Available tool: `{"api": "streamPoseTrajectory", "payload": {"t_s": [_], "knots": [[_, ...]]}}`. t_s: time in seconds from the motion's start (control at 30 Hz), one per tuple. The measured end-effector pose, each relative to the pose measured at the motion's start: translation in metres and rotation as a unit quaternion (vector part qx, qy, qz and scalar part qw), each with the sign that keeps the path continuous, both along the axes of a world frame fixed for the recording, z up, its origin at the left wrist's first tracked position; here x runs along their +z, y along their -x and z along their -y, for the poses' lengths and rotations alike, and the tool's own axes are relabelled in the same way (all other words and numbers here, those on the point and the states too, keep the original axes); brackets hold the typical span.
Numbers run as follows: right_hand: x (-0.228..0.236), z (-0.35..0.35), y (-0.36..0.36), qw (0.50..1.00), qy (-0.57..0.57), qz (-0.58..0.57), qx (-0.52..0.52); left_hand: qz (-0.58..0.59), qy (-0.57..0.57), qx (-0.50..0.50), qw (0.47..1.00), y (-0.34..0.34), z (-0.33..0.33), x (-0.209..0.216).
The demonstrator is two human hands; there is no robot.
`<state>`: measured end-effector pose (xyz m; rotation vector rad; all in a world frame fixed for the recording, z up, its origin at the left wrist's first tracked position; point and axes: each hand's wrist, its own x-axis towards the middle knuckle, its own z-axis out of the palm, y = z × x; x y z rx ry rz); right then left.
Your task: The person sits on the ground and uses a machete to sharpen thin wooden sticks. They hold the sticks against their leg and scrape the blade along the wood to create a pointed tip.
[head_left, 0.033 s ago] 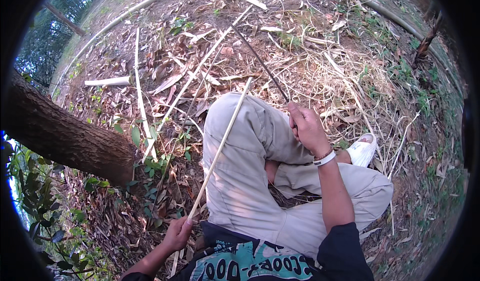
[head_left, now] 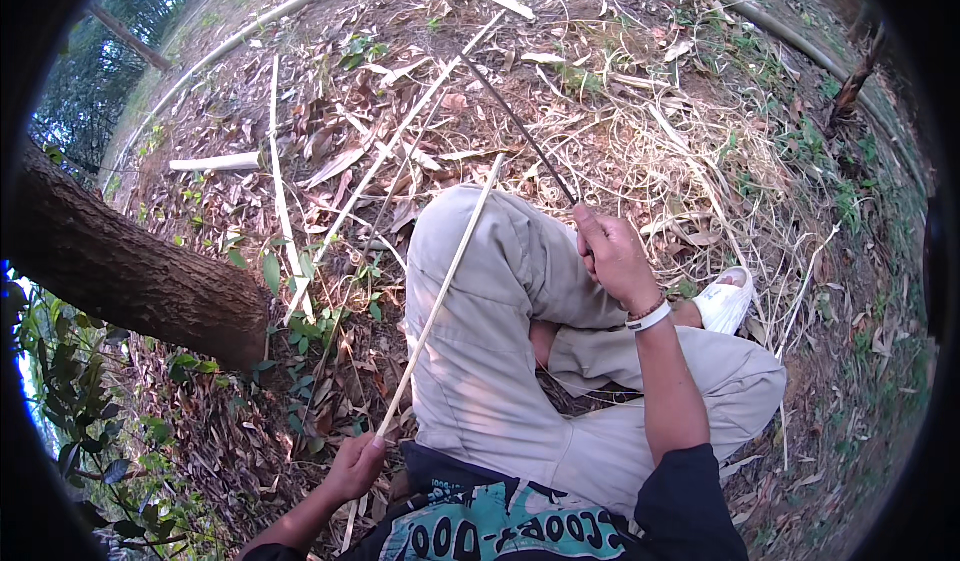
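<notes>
Low at the left, my left hand (head_left: pixel 357 465) is closed around a long, pale bamboo strip (head_left: pixel 444 289). The strip slants up across my bent left knee, its far tip above the knee, and a short pale end shows below the hand. Over my legs, to the right, my right hand (head_left: pixel 617 257) is wrapped round the near end of a long, thin, dark tool (head_left: pixel 518 124). This tool looks like a narrow blade seen edge-on and points up and left. Its grip is hidden in my fist. Strip and tool are apart.
A tree trunk (head_left: pixel 140 256) leans in from the left. More pale strips (head_left: pixel 388 149) lie on the leaf litter ahead. Curly shavings (head_left: pixel 690 176) heap at the right, by my white shoe (head_left: pixel 724 304). A long bamboo pole (head_left: pixel 735 3) curves across the far ground.
</notes>
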<state>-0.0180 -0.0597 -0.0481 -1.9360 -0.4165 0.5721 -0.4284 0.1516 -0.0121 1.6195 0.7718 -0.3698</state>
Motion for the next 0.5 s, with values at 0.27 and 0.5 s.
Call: {"api": "streamPoseTrajectory", "payload": {"t_s": [0.27, 0.5], "knots": [[0.009, -0.001, 0.008, 1.0, -0.005, 0.028, 0.005, -0.046, 0.378, 0.1, 0.919, -0.024, -0.021, 0.008], [0.016, -0.002, 0.017, 0.999, -0.018, -0.018, 0.022, -0.085, 0.627, 0.133, 0.763, -0.052, -0.033, 0.007]]}}
